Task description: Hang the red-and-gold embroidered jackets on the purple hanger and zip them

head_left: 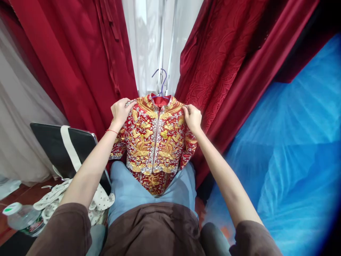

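**Brown sleeves, two hands, one embroidered jacket**

Brown sleeves (pixel 66 227) and blue jeans (pixel 128 188) fill the bottom of the view, closest to the lens. Both arms reach forward from there. The left hand (pixel 121 111) has its fingers curled shut over one shoulder of the embroidered jacket (pixel 154 142), and the right hand (pixel 192 116) is pinched closed on the other shoulder. So the jacket sits right between the two hands, front facing the camera, hem down at the knees. It's red with heavy gold and silver stitching, and it's on one purple hanger (pixel 161 83) whose hook pokes up above the collar. One red string bracelet (pixel 111 131) on the left wrist.

Further out: two dark red curtains (pixel 74 60) with a white sheer (pixel 154 35) between them, and blue plastic sheeting (pixel 293 142) off to the right.

Container-wise, one plastic bottle (pixel 22 218) with a white-and-green cap lies at lower left, can't tell how full. Near it are a spotted cloth (pixel 55 199) and one black case (pixel 53 145) with a white strap, shut, contents not visible.
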`<state>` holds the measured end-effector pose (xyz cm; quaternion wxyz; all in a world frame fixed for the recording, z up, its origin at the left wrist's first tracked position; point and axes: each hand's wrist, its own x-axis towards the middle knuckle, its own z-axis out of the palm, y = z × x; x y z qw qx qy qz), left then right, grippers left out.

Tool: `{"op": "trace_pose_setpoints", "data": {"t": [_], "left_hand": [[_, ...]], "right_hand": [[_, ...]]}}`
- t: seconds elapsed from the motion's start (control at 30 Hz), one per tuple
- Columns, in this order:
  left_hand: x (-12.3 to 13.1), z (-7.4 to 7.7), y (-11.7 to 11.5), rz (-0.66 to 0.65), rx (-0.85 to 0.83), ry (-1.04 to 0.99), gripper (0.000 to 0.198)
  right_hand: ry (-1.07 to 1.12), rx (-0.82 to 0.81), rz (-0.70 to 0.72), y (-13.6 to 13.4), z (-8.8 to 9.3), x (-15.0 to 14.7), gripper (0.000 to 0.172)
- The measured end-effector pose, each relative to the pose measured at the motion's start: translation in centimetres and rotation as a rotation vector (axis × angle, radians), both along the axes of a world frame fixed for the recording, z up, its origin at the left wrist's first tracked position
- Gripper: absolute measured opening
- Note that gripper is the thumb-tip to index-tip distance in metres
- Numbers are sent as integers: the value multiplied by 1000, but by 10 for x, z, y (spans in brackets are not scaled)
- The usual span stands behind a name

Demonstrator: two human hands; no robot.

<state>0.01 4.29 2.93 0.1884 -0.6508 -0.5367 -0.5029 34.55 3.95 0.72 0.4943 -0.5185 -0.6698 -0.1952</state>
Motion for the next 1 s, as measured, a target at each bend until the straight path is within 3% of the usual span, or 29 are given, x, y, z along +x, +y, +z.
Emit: {"op": "trace_pose_setpoints", "data": {"t": [0.1,0.23,0.33,0.5,0.6,0.67,0.83,1.0], "left_hand": [[-5,1,2,-15,-47,-42,38],[-31,-15,8,-207,-301,-31,45],[-49,-25,11,-284,-371,-4,47],[-56,-14,6,-53,-365,109,49],[-55,-10,-1,30,-317,101,49],[-54,-15,-6,51,-290,96,49],[-38,-33,-18,50,-284,164,51],[18,-21,-12,-102,-125,304,69]], "right_hand": [[68,-54,-9,2,3,-2,53],[-6,-178,-69,2,-9,0,50],[-28,-157,-90,-4,-19,4,56],[84,-125,77,-21,-6,13,60],[92,-279,279,-28,12,22,65],[76,-367,351,-29,17,28,65],[-51,-280,248,-21,4,33,50],[-232,-156,145,-12,1,-2,57]]}}
